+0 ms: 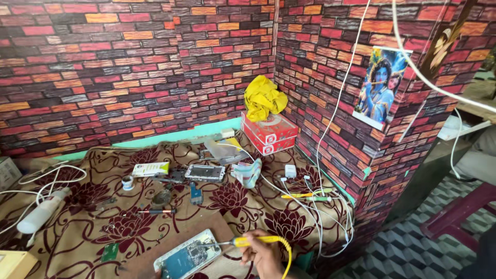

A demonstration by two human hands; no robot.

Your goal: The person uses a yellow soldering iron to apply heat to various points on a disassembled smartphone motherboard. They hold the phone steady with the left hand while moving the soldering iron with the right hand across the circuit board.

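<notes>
My right hand (262, 254) grips a yellow-handled soldering iron (253, 241) at the bottom middle. Its metal tip points left and touches an opened phone (187, 256) with a bare circuit board. The phone lies on a brown board (170, 240) on the flowered cloth. A yellow cord curls down from the handle past my wrist. My left hand is out of the frame.
On the cloth (93, 227) lie another opened phone (205, 172), a white box (150, 169), a small tin (127, 182), screwdrivers (305, 196), white cables (310, 206) and a white bottle (41, 212). Red boxes (268, 133) with a yellow rag (263, 98) stand by the brick-pattern wall. A stool (454, 212) stands right.
</notes>
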